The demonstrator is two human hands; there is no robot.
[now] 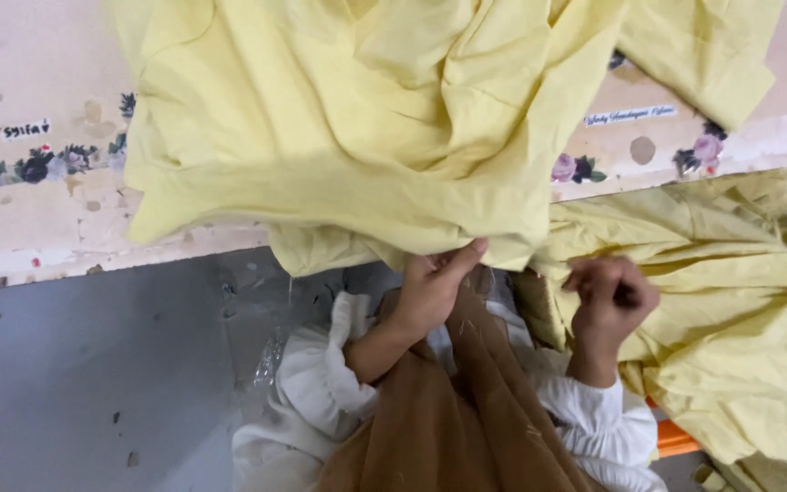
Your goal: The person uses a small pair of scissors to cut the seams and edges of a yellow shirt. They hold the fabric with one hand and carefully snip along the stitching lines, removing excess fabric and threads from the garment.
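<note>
Two labels are seen on the worn, flower-patterned table top. A small white label (25,129), roughly rectangular with dark lettering, is stuck at the far left, just above the band of printed flowers. A longer, narrow white strip label (630,115) with blue script lettering is stuck at the right, slightly tilted, between two folds of yellow cloth. No packages, signs or screens are seen.

The yellow cloth (357,118) is cut off by the top edge, and its lower hem is hidden behind the left hand (432,290). What is pinched in the curled right hand (609,301) cannot be made out. The second cloth (730,301) is cropped at the right edge.
</note>
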